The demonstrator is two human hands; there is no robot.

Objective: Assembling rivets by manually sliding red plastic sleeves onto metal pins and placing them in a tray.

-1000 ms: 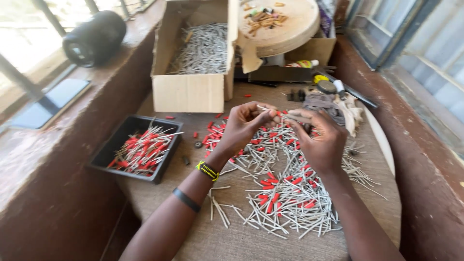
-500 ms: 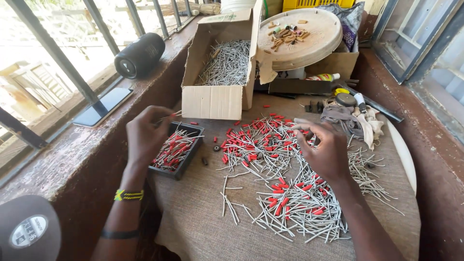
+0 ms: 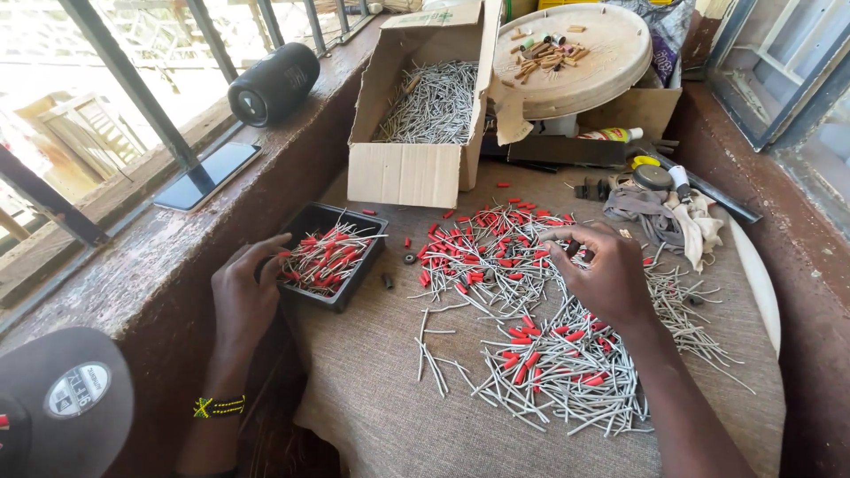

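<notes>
Left hand (image 3: 243, 296) now rests loose-gripped on the black tray (image 3: 305, 296) below the brown carton (image 3: 403, 173); right hand (image 3: 606, 274) pinches pins (image 3: 567, 250).

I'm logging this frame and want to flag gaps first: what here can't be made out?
- Head view: what the right hand pinches over the red-capped pins is hidden by its own fingers.
- The left hand covers the near-left corner of the black tray.
- The cardboard box front wall hides the pins low inside.
- The small bits on the round board are too small to identify.
</notes>
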